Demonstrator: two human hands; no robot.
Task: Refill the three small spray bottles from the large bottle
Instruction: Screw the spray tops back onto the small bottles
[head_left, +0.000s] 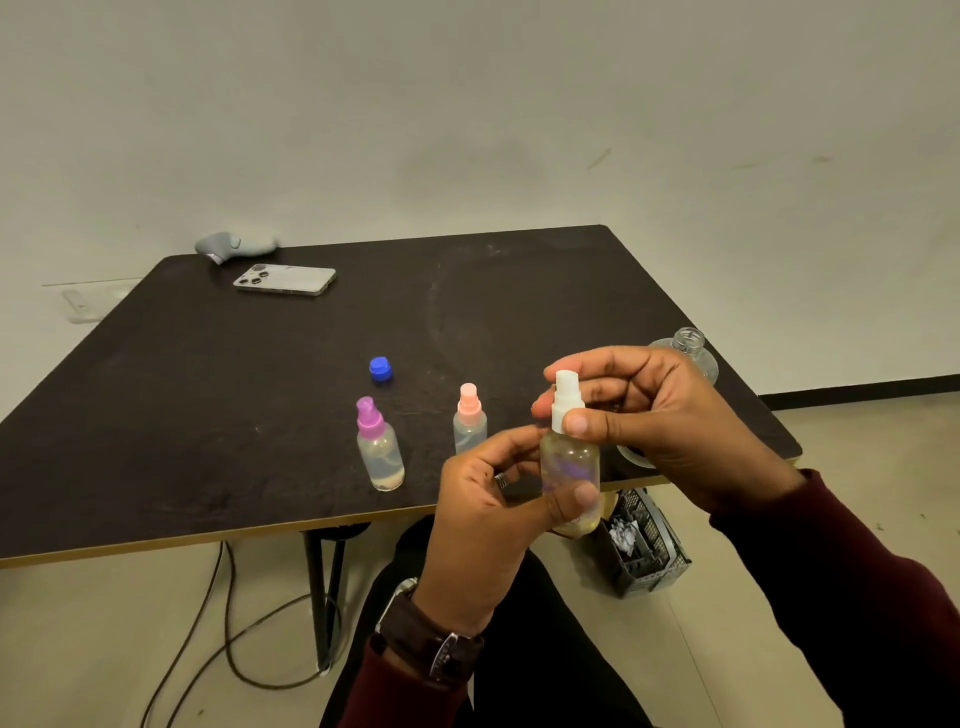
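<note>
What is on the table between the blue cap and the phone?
Nothing. In the head view, only bare dark table lies between the blue cap and the phone.

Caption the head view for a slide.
Left hand holds white-topped spray bottle; right hand pinches its sprayer cap.

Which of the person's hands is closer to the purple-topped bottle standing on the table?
The left. The left hand holds the white-topped bottle by its body, just right of the purple-topped bottle. The right hand pinches that bottle's white top, farther right.
</note>
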